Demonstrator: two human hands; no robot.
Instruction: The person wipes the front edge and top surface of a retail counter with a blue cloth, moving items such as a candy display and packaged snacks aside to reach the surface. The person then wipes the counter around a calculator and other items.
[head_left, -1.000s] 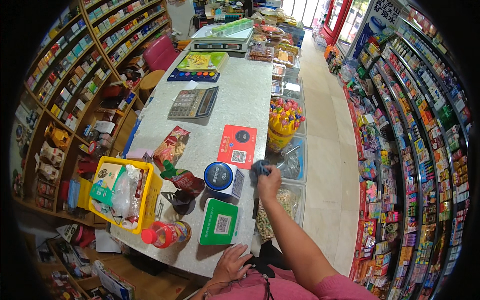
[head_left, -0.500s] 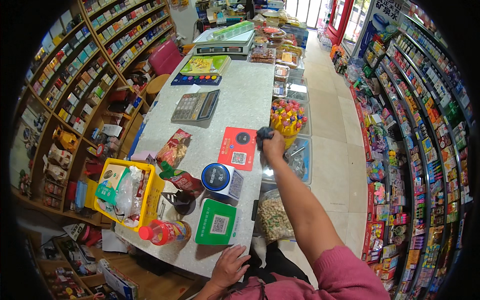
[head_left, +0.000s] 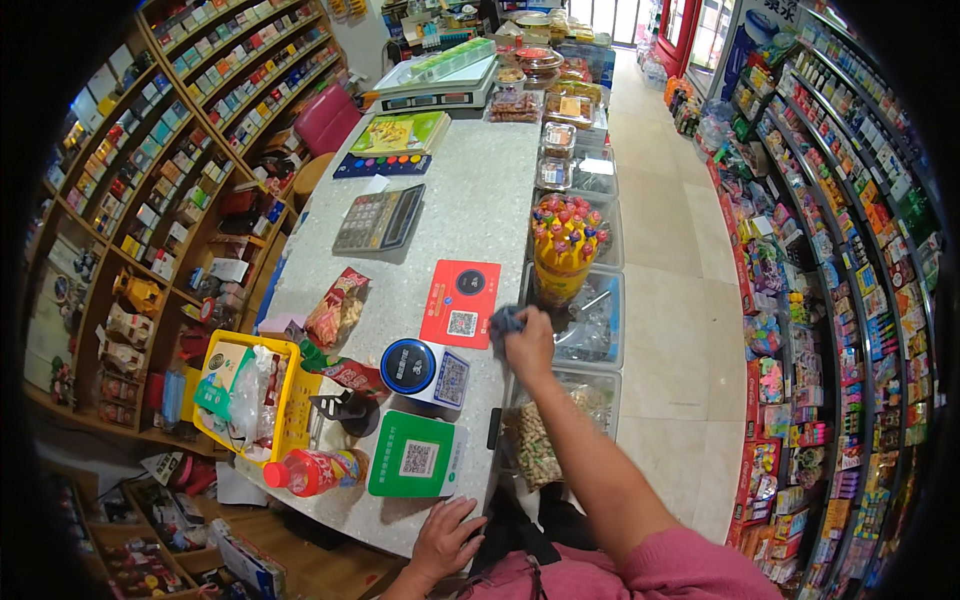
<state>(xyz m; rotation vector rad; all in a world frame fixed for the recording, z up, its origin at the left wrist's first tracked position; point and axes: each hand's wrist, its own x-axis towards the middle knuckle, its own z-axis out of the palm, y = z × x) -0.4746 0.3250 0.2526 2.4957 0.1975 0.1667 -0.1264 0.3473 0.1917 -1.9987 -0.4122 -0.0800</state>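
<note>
A bunched dark blue-grey cloth [head_left: 506, 324] is gripped in my right hand [head_left: 530, 345], pressed at the right edge of the pale counter [head_left: 470, 195]. Just left of the cloth lies a red card with a square code [head_left: 460, 305]. My left hand [head_left: 447, 538] lies on the counter's near edge, fingers apart and holding nothing. Close to it stands a green code sign [head_left: 412, 455], with a round-topped blue and white device [head_left: 410, 367] behind. Beyond my right hand is a yellow container of lollipops [head_left: 563, 260].
On the left are a yellow basket [head_left: 300, 395], a red-capped bottle [head_left: 310, 472], a green-capped red pouch [head_left: 350, 373] and a snack bag [head_left: 338, 312]. Farther off lie a calculator [head_left: 379, 219] and a scale [head_left: 430, 98]. Clear bins [head_left: 590, 345] flank the counter; packed shelves [head_left: 850, 330] line the right side.
My right hand has drawn the cloth nearer to me along the counter's right edge. My left hand stays on the near edge, and the view has shifted slightly.
</note>
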